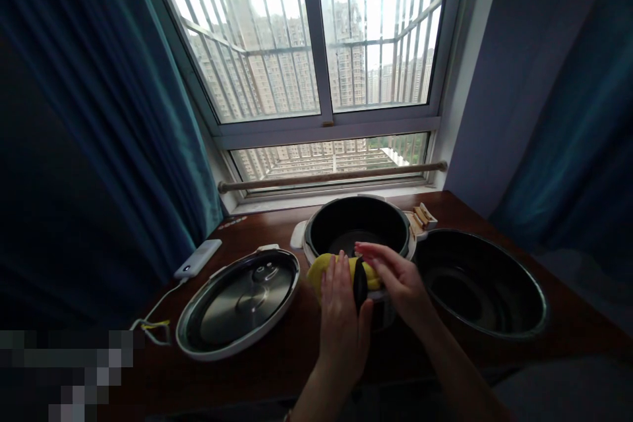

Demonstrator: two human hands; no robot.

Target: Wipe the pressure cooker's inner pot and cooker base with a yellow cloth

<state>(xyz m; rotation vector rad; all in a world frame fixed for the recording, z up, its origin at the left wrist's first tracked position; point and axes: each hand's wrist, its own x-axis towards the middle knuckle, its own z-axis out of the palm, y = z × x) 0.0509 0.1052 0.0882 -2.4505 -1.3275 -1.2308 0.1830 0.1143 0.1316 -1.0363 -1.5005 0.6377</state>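
In front of an electric cooker (316, 257), my two hands meet at a bunched yellow cloth (319, 270). My left hand (339, 313) presses its long fingers together over the cloth, with the thumb beside a small dark oblong piece (361, 287). My right hand (398, 277) comes in from the right, its bent fingers and thumb closed at the cloth's right end. The kind of the dark piece does not show, and my fingers and the cloth cover part of it. Behind the hands, the cooker's round dark opening faces up.
A round lid (247, 300) with a shiny inner plate lies left of the cooker. To the right is a large dark inner pot (539, 310). A white device (198, 259) with a cable rests on the brown table (297, 369). The window (326, 122) is behind.
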